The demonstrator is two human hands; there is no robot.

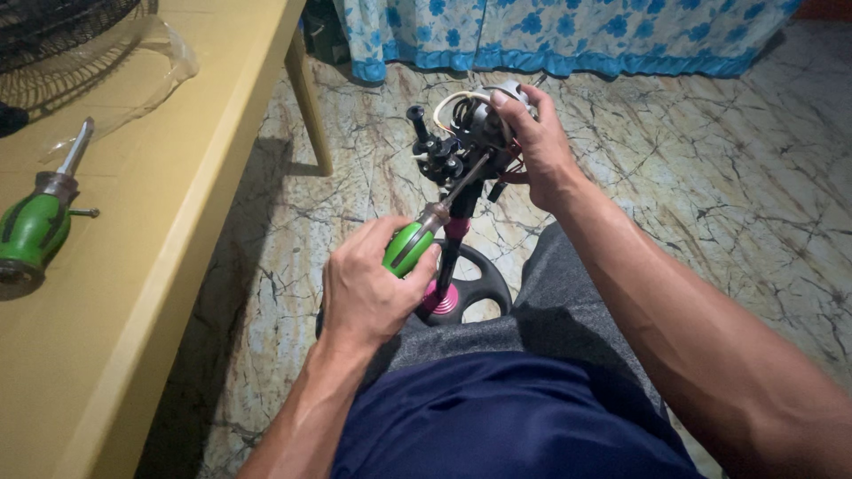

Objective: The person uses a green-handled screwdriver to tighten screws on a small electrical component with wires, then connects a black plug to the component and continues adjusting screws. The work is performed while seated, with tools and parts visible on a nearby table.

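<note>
The left hand has its fingers pressed together around the green handle of a screwdriver, whose metal shaft goes up from the fingertips into the fan motor assembly. The right hand pinches this motor from the side, thumb on top (wires show just beside the thumb). Below both hands the fan stand rises from its round base. A second green screwdriver lies on the yellow table, well apart from the fingers.
</note>
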